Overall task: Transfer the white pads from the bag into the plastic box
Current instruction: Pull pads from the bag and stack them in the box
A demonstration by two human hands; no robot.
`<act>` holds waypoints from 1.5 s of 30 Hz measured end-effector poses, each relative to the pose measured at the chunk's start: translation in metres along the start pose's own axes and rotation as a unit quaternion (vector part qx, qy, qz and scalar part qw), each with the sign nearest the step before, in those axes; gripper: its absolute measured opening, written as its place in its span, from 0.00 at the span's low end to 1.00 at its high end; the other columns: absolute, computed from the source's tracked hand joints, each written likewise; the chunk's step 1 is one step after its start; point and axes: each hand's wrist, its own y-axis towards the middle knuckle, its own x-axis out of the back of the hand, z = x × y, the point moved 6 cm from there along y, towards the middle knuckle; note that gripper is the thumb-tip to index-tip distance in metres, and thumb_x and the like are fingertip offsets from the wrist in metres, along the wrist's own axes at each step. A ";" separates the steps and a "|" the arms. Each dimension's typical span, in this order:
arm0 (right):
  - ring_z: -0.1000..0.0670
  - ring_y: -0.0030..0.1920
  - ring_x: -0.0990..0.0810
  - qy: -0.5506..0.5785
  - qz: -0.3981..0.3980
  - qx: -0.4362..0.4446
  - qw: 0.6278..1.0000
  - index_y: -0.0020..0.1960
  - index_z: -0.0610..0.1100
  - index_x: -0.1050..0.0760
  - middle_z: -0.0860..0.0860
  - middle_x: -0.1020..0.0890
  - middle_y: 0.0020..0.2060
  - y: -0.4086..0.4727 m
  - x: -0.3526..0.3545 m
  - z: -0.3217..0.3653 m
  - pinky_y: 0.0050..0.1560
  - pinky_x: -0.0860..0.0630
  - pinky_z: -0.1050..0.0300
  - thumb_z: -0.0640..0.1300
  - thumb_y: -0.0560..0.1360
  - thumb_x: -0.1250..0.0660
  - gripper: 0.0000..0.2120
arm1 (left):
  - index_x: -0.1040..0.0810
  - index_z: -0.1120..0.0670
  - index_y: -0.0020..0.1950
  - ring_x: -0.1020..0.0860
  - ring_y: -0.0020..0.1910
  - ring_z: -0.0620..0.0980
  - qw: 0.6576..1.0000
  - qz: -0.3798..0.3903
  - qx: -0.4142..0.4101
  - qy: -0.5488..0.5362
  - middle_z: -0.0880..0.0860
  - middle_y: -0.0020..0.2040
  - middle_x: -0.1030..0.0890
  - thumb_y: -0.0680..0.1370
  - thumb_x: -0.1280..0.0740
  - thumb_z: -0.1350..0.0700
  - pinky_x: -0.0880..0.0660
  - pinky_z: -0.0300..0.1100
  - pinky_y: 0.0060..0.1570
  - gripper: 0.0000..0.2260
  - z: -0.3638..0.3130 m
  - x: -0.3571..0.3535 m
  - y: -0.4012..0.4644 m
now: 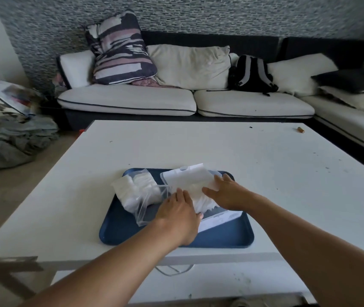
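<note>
head view: both hands, left hand [177, 210] and right hand [226, 192], press white pads [189, 181] into plastic box [218, 216]; bag [141, 193] holds more

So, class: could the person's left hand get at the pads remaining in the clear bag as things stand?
Probably yes. The left hand lies beside the clear bag on the blue tray, with nothing between them; the bag's mouth seems to face it, though that is hard to confirm.
</note>
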 end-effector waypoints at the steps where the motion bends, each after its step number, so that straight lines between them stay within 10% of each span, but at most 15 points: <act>1: 0.41 0.72 0.35 -0.014 0.032 -0.010 0.999 0.81 0.51 0.55 0.44 0.45 0.77 -0.001 -0.001 0.000 0.69 0.34 0.50 0.63 0.79 0.42 0.38 | 0.56 0.65 0.81 0.47 0.80 0.62 0.999 0.031 0.004 -0.008 0.65 0.81 0.51 0.85 0.50 0.42 0.45 0.52 0.78 0.34 0.003 -0.004 0.003; 8: 0.41 0.80 0.61 -0.175 0.061 0.074 0.980 0.81 0.50 0.66 0.47 0.61 0.81 -0.015 -0.018 0.013 0.78 0.56 0.39 0.70 0.75 0.40 0.50 | 0.64 0.63 0.80 0.62 0.81 0.56 0.997 0.052 -0.009 -0.056 0.60 0.82 0.62 0.84 0.54 0.39 0.57 0.51 0.80 0.37 0.016 -0.016 0.016; 15: 0.43 0.81 0.58 -0.218 0.006 0.182 0.959 0.80 0.57 0.62 0.51 0.58 0.81 -0.004 -0.028 0.028 0.79 0.54 0.42 0.58 0.84 0.48 0.32 | 0.68 0.52 0.81 0.65 0.80 0.57 0.993 0.029 -0.033 -0.110 0.58 0.81 0.66 0.85 0.50 0.42 0.57 0.53 0.79 0.34 0.019 -0.015 0.010; 22: 0.48 0.80 0.64 -0.064 -0.011 0.128 0.990 0.79 0.55 0.69 0.55 0.62 0.80 0.002 -0.029 0.039 0.78 0.63 0.41 0.58 0.80 0.43 0.40 | 0.65 0.52 0.82 0.71 0.78 0.57 0.997 0.013 -0.032 -0.071 0.54 0.82 0.66 0.84 0.53 0.41 0.60 0.56 0.79 0.32 0.018 -0.013 0.010; 25: 0.45 0.80 0.65 -0.187 -0.024 0.148 0.971 0.80 0.58 0.63 0.54 0.62 0.80 -0.001 -0.022 0.024 0.77 0.62 0.34 0.66 0.79 0.46 0.38 | 0.64 0.52 0.82 0.67 0.80 0.57 0.998 0.026 -0.019 -0.055 0.55 0.82 0.65 0.84 0.54 0.39 0.59 0.56 0.79 0.33 0.020 -0.016 0.013; 31: 0.45 0.78 0.48 -0.138 -0.004 0.143 0.980 0.80 0.60 0.55 0.54 0.43 0.78 0.003 -0.020 0.006 0.76 0.45 0.42 0.65 0.80 0.45 0.34 | 0.65 0.52 0.82 0.67 0.80 0.57 0.997 0.044 -0.022 -0.066 0.56 0.81 0.66 0.83 0.53 0.37 0.60 0.55 0.79 0.34 0.024 -0.021 0.019; 36: 0.46 0.80 0.58 -0.161 0.002 0.096 0.982 0.80 0.60 0.60 0.54 0.52 0.81 0.005 -0.024 0.008 0.76 0.58 0.31 0.70 0.77 0.47 0.38 | 0.66 0.53 0.81 0.70 0.79 0.55 0.994 0.049 -0.030 -0.095 0.54 0.81 0.69 0.83 0.54 0.36 0.62 0.54 0.79 0.35 0.026 -0.025 0.017; 39: 0.45 0.81 0.57 -0.167 -0.023 0.103 0.980 0.81 0.56 0.59 0.51 0.53 0.81 -0.004 -0.011 0.027 0.76 0.56 0.32 0.64 0.77 0.39 0.42 | 0.54 0.54 0.83 0.57 0.82 0.55 0.983 0.038 -0.038 -0.174 0.54 0.83 0.59 0.81 0.47 0.34 0.51 0.51 0.79 0.37 0.022 0.001 0.009; 41: 0.45 0.76 0.38 -0.092 -0.115 0.149 0.978 0.78 0.51 0.40 0.48 0.36 0.77 -0.017 0.015 0.056 0.74 0.37 0.42 0.53 0.76 0.32 0.34 | 0.39 0.52 0.80 0.33 0.75 0.55 0.955 -0.036 -0.034 -0.294 0.53 0.80 0.36 0.80 0.38 0.38 0.34 0.47 0.71 0.32 0.034 0.038 0.003; 43: 0.49 0.54 0.18 0.047 -0.208 0.188 0.959 0.57 0.46 0.18 0.49 0.16 0.55 -0.034 0.038 0.085 0.54 0.20 0.52 0.44 0.74 0.31 0.12 | 0.25 0.50 0.70 0.20 0.57 0.47 0.909 -0.159 -0.021 -0.384 0.49 0.65 0.20 0.80 0.33 0.47 0.24 0.43 0.59 0.19 0.064 0.074 -0.010; 45: 0.52 0.35 0.20 0.096 -0.180 0.227 0.952 0.41 0.43 0.15 0.49 0.15 0.35 -0.047 0.036 0.112 0.38 0.21 0.57 0.40 0.72 0.32 0.06 | 0.21 0.51 0.62 0.19 0.51 0.45 0.881 -0.262 0.032 -0.392 0.49 0.57 0.17 0.78 0.32 0.55 0.23 0.41 0.56 0.13 0.108 0.088 -0.022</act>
